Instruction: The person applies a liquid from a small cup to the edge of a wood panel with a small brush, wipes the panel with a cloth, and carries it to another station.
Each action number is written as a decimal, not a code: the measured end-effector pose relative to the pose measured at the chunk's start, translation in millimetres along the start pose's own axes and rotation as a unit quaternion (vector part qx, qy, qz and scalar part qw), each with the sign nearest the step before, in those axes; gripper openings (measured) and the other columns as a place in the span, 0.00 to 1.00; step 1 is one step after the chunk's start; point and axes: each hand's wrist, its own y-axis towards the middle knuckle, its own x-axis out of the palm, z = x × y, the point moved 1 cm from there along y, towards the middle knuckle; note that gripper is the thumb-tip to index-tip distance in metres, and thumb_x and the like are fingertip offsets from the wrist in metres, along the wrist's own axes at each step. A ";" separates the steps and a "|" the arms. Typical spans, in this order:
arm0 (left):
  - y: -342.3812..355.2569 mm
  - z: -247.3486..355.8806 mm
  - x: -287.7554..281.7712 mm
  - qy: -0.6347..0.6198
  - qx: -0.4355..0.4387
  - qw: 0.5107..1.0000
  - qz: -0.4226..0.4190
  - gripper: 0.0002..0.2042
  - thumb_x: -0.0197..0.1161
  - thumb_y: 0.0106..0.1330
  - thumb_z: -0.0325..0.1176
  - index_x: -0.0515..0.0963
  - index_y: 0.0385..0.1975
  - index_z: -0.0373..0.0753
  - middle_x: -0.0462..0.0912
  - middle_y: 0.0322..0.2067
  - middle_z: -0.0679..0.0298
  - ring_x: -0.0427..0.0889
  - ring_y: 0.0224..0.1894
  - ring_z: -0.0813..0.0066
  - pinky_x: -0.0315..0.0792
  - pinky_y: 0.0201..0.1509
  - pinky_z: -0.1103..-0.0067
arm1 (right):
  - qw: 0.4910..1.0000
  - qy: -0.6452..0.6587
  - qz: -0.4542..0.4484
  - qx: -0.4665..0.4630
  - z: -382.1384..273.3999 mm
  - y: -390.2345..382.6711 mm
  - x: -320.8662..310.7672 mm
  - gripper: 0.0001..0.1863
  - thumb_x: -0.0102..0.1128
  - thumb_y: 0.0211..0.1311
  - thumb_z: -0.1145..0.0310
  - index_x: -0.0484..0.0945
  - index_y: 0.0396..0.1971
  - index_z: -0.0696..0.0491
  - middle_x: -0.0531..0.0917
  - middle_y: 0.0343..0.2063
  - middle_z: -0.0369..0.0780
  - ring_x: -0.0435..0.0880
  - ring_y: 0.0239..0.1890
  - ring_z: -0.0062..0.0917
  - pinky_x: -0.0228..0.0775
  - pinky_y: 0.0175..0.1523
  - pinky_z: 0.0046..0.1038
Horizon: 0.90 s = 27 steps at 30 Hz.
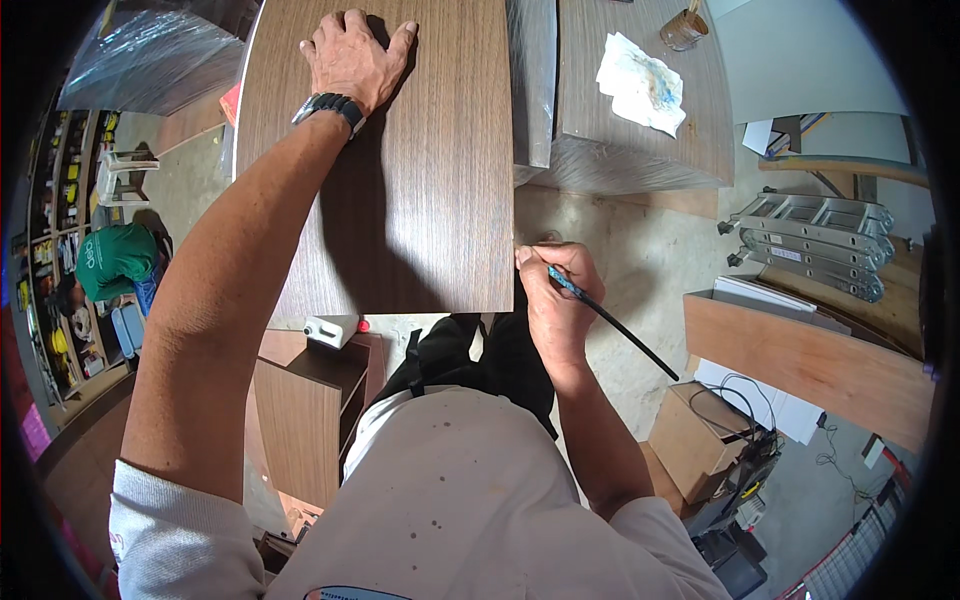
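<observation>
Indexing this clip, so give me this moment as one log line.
left hand: spread on wood-grain panel | right hand: holds thin black stick beside panel's right edge | nearby: stained white wipe

Hard bright light from the left, crisp centre, fisheye rim warped

Left hand (355, 62) and forearm (225, 255) throw a dark shadow to their right over the wood-grain panel (455, 210), pale sheen mid-panel; glints on plastic wrap (150, 60) and metal ladder (815, 235), crumpled paper (635, 75) very bright; shelves (70, 215) at far left dimmer, bent and soft; corners vignetted to black; no obvious motion blur
</observation>
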 end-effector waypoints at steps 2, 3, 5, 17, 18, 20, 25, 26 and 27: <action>0.6 -1.0 1.6 0.001 0.000 1.000 -0.001 0.42 0.52 0.71 0.69 0.74 0.60 0.28 0.72 0.61 0.41 0.70 0.67 0.43 0.60 0.74 0.53 | 1.000 0.012 0.003 0.007 1.8 -2.6 -0.7 0.08 0.71 0.60 0.79 0.78 0.30 0.55 0.80 0.18 0.33 0.72 0.19 0.14 0.69 0.31 0.23; 0.4 -2.3 2.2 0.004 -0.001 1.000 -0.001 0.42 0.51 0.71 0.69 0.73 0.60 0.28 0.72 0.61 0.41 0.70 0.67 0.43 0.60 0.73 0.53 | 1.000 0.012 0.002 0.008 0.2 -3.4 -0.6 0.08 0.71 0.60 0.79 0.78 0.30 0.55 0.80 0.18 0.33 0.72 0.19 0.14 0.69 0.31 0.23; -0.2 -5.4 2.9 0.005 0.002 1.000 0.004 0.42 0.51 0.71 0.69 0.73 0.60 0.28 0.72 0.61 0.41 0.70 0.67 0.43 0.60 0.73 0.53 | 1.000 0.012 -0.001 0.018 -4.1 -4.6 -0.3 0.08 0.71 0.61 0.78 0.77 0.31 0.55 0.81 0.20 0.33 0.72 0.20 0.13 0.68 0.29 0.22; 1.4 -2.7 -0.4 -0.004 -0.002 1.000 0.001 0.41 0.53 0.70 0.70 0.76 0.56 0.29 0.74 0.59 0.41 0.72 0.64 0.43 0.61 0.72 0.53 | 1.000 0.019 0.000 0.008 -4.9 -13.7 -4.5 0.09 0.71 0.61 0.80 0.76 0.31 0.55 0.80 0.20 0.33 0.71 0.20 0.11 0.67 0.27 0.21; 1.7 -2.4 -0.5 0.000 -0.001 1.000 0.004 0.41 0.53 0.70 0.70 0.76 0.56 0.29 0.74 0.59 0.41 0.72 0.65 0.43 0.62 0.72 0.53 | 1.000 0.019 0.001 0.008 -3.1 -14.9 -5.1 0.09 0.71 0.61 0.80 0.76 0.31 0.55 0.80 0.20 0.33 0.71 0.20 0.11 0.67 0.27 0.21; 1.9 -2.1 -0.7 -0.002 -0.001 1.000 0.000 0.41 0.53 0.69 0.69 0.76 0.56 0.29 0.74 0.59 0.41 0.72 0.65 0.43 0.62 0.72 0.53 | 1.000 0.007 0.005 0.000 1.8 -17.7 -6.2 0.09 0.71 0.61 0.80 0.76 0.31 0.55 0.80 0.20 0.33 0.72 0.21 0.11 0.67 0.27 0.21; 1.9 -1.5 0.7 -0.013 0.001 1.000 0.004 0.41 0.53 0.70 0.69 0.77 0.56 0.30 0.75 0.59 0.41 0.72 0.65 0.44 0.61 0.72 0.53 | 1.000 0.010 -0.004 0.022 -0.1 -21.6 -9.0 0.09 0.71 0.60 0.80 0.77 0.32 0.55 0.80 0.20 0.33 0.72 0.21 0.11 0.67 0.28 0.21; 1.8 -1.9 1.3 -0.009 0.002 1.000 0.007 0.40 0.53 0.70 0.69 0.77 0.57 0.30 0.74 0.59 0.41 0.72 0.65 0.44 0.61 0.72 0.53 | 1.000 0.007 -0.005 0.023 0.8 -22.5 -9.6 0.09 0.71 0.60 0.80 0.77 0.32 0.55 0.80 0.20 0.33 0.72 0.21 0.11 0.67 0.28 0.21; 1.9 -2.2 1.5 -0.005 0.004 1.000 0.010 0.40 0.53 0.69 0.69 0.77 0.57 0.30 0.74 0.60 0.41 0.72 0.65 0.44 0.61 0.72 0.53 | 1.000 0.007 -0.005 0.023 0.6 -23.1 -9.5 0.09 0.71 0.60 0.80 0.77 0.32 0.55 0.80 0.20 0.33 0.72 0.21 0.11 0.67 0.28 0.21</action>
